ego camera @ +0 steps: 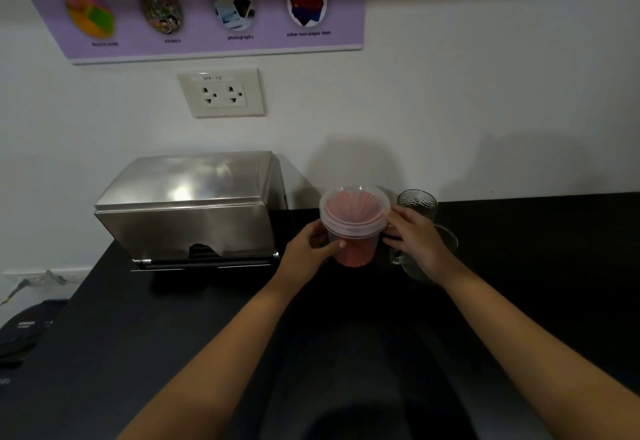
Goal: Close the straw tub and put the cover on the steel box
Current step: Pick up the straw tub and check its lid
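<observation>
A clear plastic straw tub (355, 231) filled with red straws stands on the black counter (207, 328), with its clear lid (354, 204) lying on top. My left hand (311, 247) holds the tub's left side, thumb across its front. My right hand (414, 240) touches the lid's right rim with its fingertips. The steel box (190, 211) stands to the left of the tub against the wall, its shiny cover (194, 178) resting on top of it.
Two glass mugs (420, 228) stand just right of the tub, partly behind my right hand. A wall socket (221, 93) and a purple poster (207, 6) are on the wall above. A dark bag (24, 332) lies off the counter's left edge.
</observation>
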{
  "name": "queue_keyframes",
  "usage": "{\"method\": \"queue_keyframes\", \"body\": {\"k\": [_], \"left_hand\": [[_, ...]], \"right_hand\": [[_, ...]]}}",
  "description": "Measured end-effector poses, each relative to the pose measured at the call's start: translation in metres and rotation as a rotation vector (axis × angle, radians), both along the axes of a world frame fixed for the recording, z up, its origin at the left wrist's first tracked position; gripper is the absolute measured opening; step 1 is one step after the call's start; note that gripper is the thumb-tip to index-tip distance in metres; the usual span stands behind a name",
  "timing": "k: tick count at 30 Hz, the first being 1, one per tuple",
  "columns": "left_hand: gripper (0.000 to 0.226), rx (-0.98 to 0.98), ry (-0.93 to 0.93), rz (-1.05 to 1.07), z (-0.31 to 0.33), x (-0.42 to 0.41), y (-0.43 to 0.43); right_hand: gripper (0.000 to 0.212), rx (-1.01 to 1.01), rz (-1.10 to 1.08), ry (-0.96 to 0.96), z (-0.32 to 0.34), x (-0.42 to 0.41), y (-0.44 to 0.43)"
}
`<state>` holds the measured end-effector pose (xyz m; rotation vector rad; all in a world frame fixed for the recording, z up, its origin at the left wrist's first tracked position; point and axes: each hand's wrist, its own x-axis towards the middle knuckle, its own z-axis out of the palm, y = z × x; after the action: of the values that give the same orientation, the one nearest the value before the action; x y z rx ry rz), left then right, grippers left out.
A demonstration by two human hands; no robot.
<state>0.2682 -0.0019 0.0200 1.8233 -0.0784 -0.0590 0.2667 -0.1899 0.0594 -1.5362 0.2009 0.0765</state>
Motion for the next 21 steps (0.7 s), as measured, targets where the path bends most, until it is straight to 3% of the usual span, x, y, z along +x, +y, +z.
{"method": "queue_keyframes", "body": {"k": [13,21], "left_hand": [[0.057,-0.089,0.048,0.111,-0.002,0.016,0.013],[0.059,-0.083,0.092,0.127,-0.002,0.024,0.017]], "right_hand": [[0.040,0.159,0.015,0.070,0.012,0.009,0.025],[0.041,0.136,0.013,0.080,0.010,0.017,0.025]]}}
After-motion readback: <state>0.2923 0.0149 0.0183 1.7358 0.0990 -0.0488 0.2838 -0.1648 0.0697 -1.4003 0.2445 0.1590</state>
